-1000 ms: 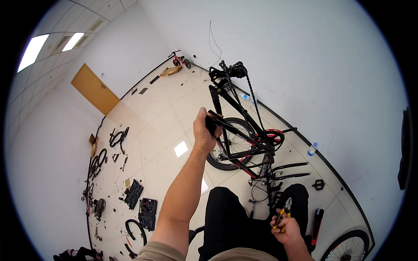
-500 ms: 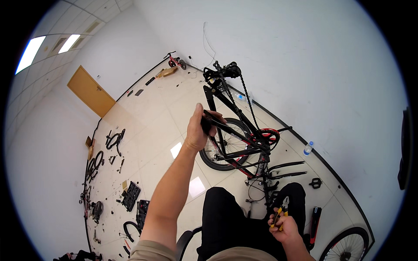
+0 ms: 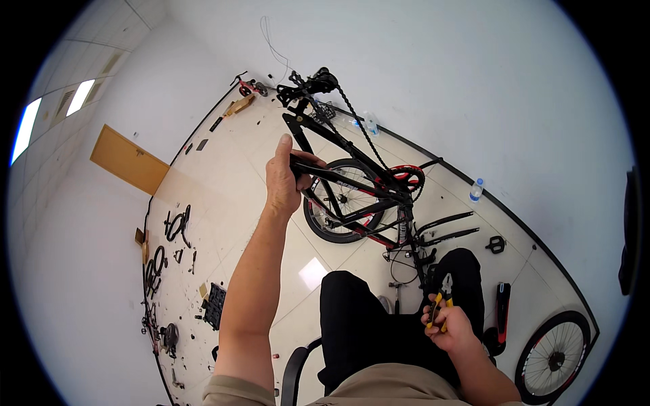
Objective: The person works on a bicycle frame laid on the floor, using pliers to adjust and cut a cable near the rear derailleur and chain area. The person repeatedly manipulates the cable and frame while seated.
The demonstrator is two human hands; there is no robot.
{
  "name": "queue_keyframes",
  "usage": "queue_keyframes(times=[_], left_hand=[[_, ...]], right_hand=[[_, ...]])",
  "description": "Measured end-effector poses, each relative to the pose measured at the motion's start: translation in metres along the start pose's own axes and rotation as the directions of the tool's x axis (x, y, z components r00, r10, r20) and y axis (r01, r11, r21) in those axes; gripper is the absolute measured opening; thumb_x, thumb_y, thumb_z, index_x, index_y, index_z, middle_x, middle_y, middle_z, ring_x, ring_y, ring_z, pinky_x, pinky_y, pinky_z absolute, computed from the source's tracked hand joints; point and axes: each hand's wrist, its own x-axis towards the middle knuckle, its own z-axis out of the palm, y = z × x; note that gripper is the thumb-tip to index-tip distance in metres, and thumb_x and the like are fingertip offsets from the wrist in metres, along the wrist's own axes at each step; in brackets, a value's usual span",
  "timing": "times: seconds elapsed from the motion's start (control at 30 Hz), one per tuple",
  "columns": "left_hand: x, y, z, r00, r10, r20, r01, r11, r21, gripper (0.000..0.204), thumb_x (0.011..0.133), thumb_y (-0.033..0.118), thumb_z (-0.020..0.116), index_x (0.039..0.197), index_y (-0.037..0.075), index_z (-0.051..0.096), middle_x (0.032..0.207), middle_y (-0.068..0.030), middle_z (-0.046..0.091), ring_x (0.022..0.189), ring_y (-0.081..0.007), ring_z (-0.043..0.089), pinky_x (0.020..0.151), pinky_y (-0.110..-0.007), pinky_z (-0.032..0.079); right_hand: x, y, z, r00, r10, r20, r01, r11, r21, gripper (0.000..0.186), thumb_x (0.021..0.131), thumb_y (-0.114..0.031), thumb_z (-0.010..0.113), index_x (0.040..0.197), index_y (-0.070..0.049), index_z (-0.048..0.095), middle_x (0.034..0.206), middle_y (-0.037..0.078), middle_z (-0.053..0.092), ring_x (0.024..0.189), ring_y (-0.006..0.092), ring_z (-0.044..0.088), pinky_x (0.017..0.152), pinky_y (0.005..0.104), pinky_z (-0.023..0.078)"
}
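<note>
My left hand (image 3: 284,180) is wrapped round a tube of the black bicycle frame (image 3: 352,181), its thumb pointing up. The frame is tilted, its rear end raised in front of me and its front end down by my knees. A chain (image 3: 363,126) hangs from the black rear derailleur (image 3: 321,81) to the red and black crankset (image 3: 408,179). Low by my right thigh, my right hand (image 3: 449,326) grips yellow-handled pliers (image 3: 441,302), jaws pointing up. A loose wheel (image 3: 323,223) lies on the floor behind the frame.
A second wheel (image 3: 555,358) is at the lower right, near a black and red part (image 3: 500,318). A pedal (image 3: 496,244) and a water bottle (image 3: 477,190) are by the right wall. Bike parts and a black tool case (image 3: 214,306) lie on the left floor.
The bicycle frame and my left hand have shifted left and slightly up in the view, which has itself moved. My right hand still holds the pliers, now a little higher.
</note>
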Motion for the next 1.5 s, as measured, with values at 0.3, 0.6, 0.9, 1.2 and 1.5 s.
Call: queue_keyframes(times=[0.3,0.6,0.9,1.2,1.5], left_hand=[[0.009,-0.010,0.004,0.987,0.067,-0.143,-0.057,0.996,0.075,0.056,0.086,0.050,0.071,0.067,-0.002,0.064,0.054,-0.0046,0.053,0.039,-0.0091,0.037,0.039,-0.025,0.025],[0.036,-0.019,0.012,0.944,0.139,-0.299,-0.120,0.989,0.081,0.054,0.084,0.051,0.073,0.065,0.002,0.059,0.051,-0.0018,0.046,0.038,-0.0113,0.035,0.038,-0.028,0.026],[0.052,-0.022,0.020,0.918,0.152,-0.366,-0.158,0.987,0.014,0.045,0.082,0.040,0.078,0.064,0.013,0.046,0.053,0.0017,0.042,0.039,-0.0117,0.034,0.038,-0.030,0.026],[0.058,-0.024,0.024,0.909,0.175,-0.377,-0.175,0.984,0.037,0.041,0.081,0.038,0.078,0.066,0.012,0.050,0.055,0.0009,0.046,0.040,-0.0123,0.038,0.037,-0.029,0.029],[0.066,-0.029,0.017,0.904,0.186,-0.386,-0.185,0.982,0.041,0.044,0.080,0.039,0.079,0.062,0.013,0.049,0.054,0.0012,0.045,0.039,-0.0120,0.038,0.037,-0.029,0.029]], right_hand=[[0.001,0.002,-0.003,1.000,-0.008,0.030,0.008,1.000,0.004,0.063,0.066,0.008,0.042,0.127,-0.009,0.048,0.100,0.015,0.055,0.080,0.0239,0.058,0.051,0.0265,0.038],[0.001,0.003,-0.006,1.000,-0.016,0.023,0.017,0.998,-0.066,0.067,0.068,0.009,0.039,0.134,-0.004,0.044,0.108,0.020,0.060,0.085,0.0258,0.063,0.053,0.0262,0.042],[0.003,0.001,-0.007,0.999,-0.022,-0.025,0.020,0.999,-0.044,0.066,0.067,0.009,0.041,0.131,-0.007,0.049,0.103,0.014,0.059,0.081,0.0214,0.060,0.052,0.0244,0.040],[0.006,0.003,-0.010,1.000,-0.012,-0.009,0.011,0.998,-0.056,0.066,0.066,0.009,0.041,0.130,-0.007,0.048,0.102,0.016,0.058,0.082,0.0227,0.058,0.053,0.0253,0.041],[0.006,0.004,-0.008,0.999,-0.020,-0.040,0.013,0.983,-0.184,0.052,0.073,0.001,0.046,0.124,-0.006,0.054,0.096,0.010,0.059,0.080,0.0223,0.059,0.062,0.0315,0.042]])
